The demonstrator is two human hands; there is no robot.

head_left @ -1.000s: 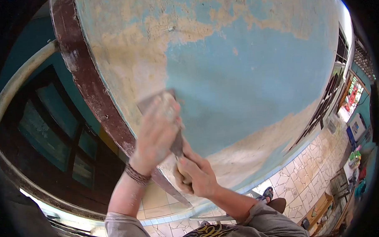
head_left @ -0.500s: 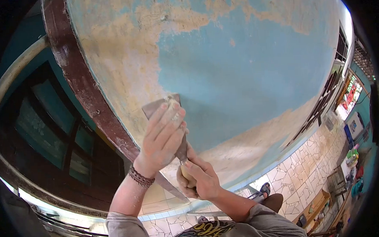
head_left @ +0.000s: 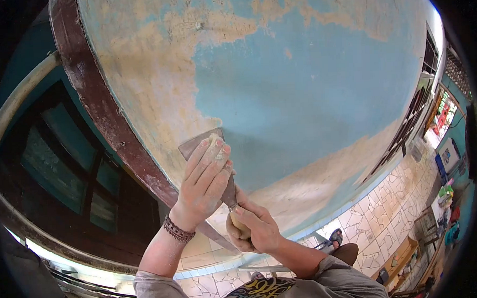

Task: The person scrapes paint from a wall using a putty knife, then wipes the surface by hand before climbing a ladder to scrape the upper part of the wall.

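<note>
A metal scraper (head_left: 229, 191) has its wide blade against the wall (head_left: 300, 99), where blue paint meets bare tan patches. My right hand (head_left: 254, 224) is wrapped round its handle. Dusty with pale powder, my left hand (head_left: 205, 176) lies flat over the blade, fingers stretched out and pressing on it. Pale paint scrapings sit at the fingertips by the blade's edge. A braided bracelet (head_left: 178, 230) is on my left wrist.
A dark red frame edge (head_left: 106, 109) runs down the wall's left side, beside a dark door with glass panes (head_left: 55, 160). Below is a stone-patterned floor (head_left: 380, 212). Right, a wooden box (head_left: 402, 261) and a cluttered table stand. A sandalled foot (head_left: 335, 237) shows below.
The scraper blade and both hands have moved slightly down on the wall. More bare tan surface shows just above the blade. The view has shifted a little.
</note>
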